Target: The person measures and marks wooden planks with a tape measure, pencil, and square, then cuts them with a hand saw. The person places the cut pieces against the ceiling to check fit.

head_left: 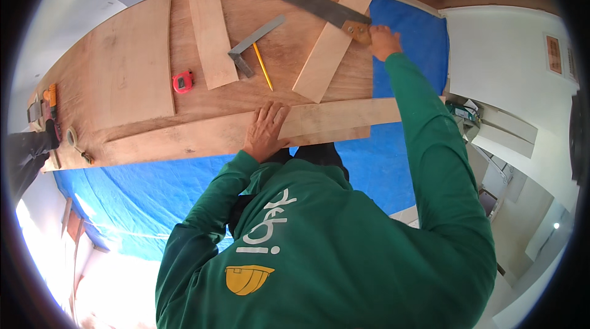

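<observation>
My left hand (265, 131) lies flat on a long narrow board (344, 115) that runs along the near edge of the plywood surface, its fingers stretched out. On the right, my right hand (386, 43) is closed around the wooden handle of a hand saw (301, 2). The saw's blade points to the far left and crosses over the top of a short slanted board (326, 65). Between the boards lie a metal try square (260, 32) and a yellow pencil (263, 66).
A red tape measure (183, 81) sits beside another short board (212, 28) and a wide plywood panel (132, 58). Orange-handled tool (52, 94) and a ring-shaped item (72, 137) lie far left, near another person's dark-clad limb (27, 154). Blue tarp (135, 194) spreads below.
</observation>
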`<action>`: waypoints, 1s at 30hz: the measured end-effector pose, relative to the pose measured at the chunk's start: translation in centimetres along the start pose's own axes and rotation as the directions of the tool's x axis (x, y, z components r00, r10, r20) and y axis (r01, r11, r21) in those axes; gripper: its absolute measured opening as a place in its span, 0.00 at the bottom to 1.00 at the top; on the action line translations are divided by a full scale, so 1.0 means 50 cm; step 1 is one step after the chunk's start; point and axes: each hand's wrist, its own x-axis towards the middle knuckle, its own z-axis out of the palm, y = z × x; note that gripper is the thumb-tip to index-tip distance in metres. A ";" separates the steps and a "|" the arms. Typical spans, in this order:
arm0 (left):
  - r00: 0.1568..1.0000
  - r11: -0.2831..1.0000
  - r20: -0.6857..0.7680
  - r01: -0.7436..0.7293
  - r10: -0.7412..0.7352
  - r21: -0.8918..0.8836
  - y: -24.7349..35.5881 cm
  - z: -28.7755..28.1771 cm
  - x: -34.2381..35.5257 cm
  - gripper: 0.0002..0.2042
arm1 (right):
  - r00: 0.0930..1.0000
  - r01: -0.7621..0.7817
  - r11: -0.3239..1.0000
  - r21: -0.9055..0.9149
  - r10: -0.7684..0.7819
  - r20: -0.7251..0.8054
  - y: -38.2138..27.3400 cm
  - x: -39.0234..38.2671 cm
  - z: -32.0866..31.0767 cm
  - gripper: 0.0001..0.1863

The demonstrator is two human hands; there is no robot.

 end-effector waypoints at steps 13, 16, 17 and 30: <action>0.992 0.994 0.101 -0.080 0.071 0.081 0.014 0.087 0.040 0.48 | 0.917 0.116 0.732 0.672 0.182 -0.356 0.054 -0.454 0.018 0.19; 0.994 0.996 0.093 -0.060 0.053 0.070 0.070 0.135 0.059 0.50 | 0.873 0.031 0.408 0.912 0.434 -0.224 0.081 -0.637 0.059 0.23; 0.995 0.996 0.091 -0.050 0.042 0.080 0.080 0.141 0.065 0.51 | 0.877 -0.022 0.336 0.942 0.459 -0.143 0.092 -0.690 0.073 0.24; 0.963 0.940 0.243 0.029 -0.117 0.341 0.127 0.121 0.093 0.58 | 0.908 -0.060 0.203 0.977 0.417 -0.031 0.157 -0.964 0.207 0.21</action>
